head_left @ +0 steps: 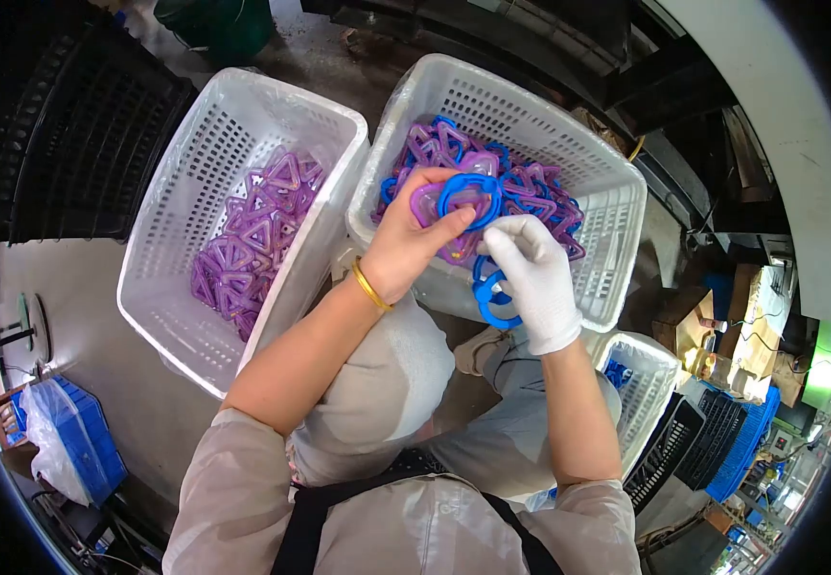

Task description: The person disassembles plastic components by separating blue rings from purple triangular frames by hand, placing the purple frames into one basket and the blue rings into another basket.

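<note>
My left hand [414,230], bare with a gold bracelet at the wrist, is closed on a purple translucent plastic piece [425,203] and a blue plastic ring [471,201] lying against it. My right hand [535,278], in a white glove, has its fingers closed around blue ring-shaped pieces [500,311] that hang below the fingertips. Its fingertips are close to the left hand's ring; whether they touch it I cannot tell. Both hands are over the near side of a white basket [607,206] with mixed purple pieces [554,206] and blue rings inside.
To the left stands another white basket [161,278] with purple triangular pieces [253,235]. A smaller white basket [660,369] with blue pieces is by my right knee. Stacked black crates [80,125] rise at far left, a green bucket [214,29] behind, a blue crate [85,436] lower left.
</note>
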Tool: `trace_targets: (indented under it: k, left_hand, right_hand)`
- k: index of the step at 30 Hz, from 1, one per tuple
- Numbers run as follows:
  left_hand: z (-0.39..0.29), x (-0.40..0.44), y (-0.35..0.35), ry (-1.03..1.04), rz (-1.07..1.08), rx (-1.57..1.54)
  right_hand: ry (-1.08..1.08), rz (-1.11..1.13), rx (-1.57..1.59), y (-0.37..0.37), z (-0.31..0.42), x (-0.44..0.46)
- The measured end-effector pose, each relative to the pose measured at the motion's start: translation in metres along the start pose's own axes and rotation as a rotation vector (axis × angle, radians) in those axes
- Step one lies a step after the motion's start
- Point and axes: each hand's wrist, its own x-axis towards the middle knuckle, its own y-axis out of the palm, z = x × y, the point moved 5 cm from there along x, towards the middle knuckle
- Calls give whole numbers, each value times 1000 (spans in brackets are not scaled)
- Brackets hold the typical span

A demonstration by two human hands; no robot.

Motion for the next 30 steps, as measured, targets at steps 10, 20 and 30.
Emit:
trace_targets:
  k: [10, 20, 30]
  left_hand:
    - [2, -6, 10, -66, 156, 24]
    - [13, -6, 7, -146, 70, -99]
    - [16, -8, 14, -278, 123, -31]
  right_hand:
    - [-397, -302, -274, 0, 18, 0]
    - [-298, -145, -239, -8, 19, 4]
    - [192, -594, -816, -248, -21, -210]
